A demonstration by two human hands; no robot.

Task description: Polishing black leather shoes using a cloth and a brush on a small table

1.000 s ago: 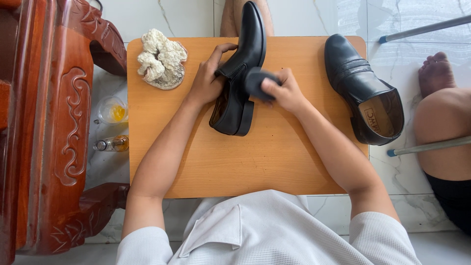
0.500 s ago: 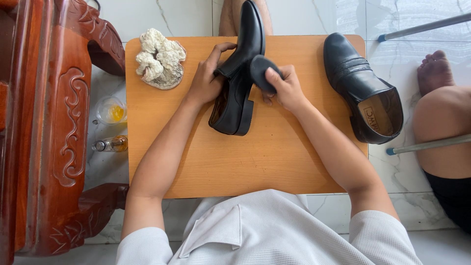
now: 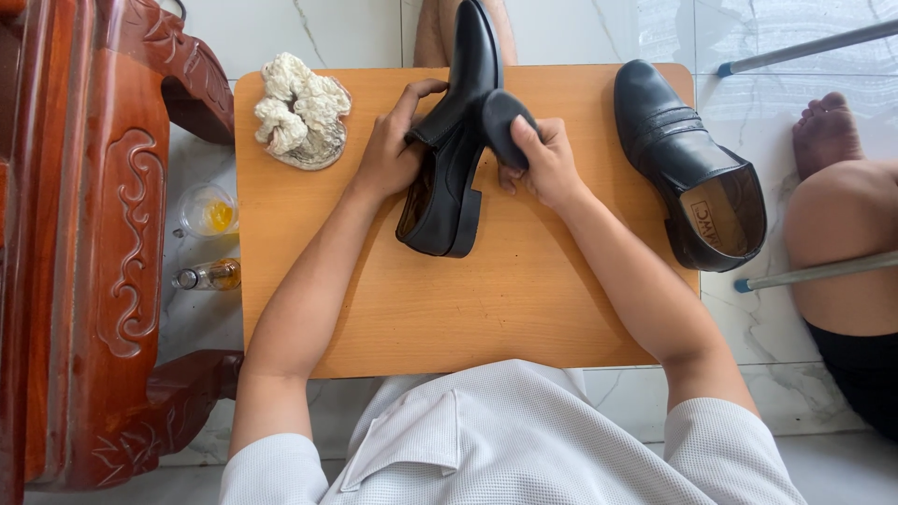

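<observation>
On the board, glossy black shoe (image 3: 454, 159) lies sideways

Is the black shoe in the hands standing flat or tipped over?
Tipped on its side: the black leather shoe shows its sole edge and heel sideways, steadied by the left hand.

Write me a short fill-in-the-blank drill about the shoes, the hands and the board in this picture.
1. The left hand steadies a black shoe lying on the wooden ____.
2. The right hand presses a dark round pad against that shoe's ____ side.
3. The second black shoe lies untouched near the board's ____ edge.
4. The crumpled white cloth sits at the board's far ____ corner.

Missing words: board; right; right; left
</observation>
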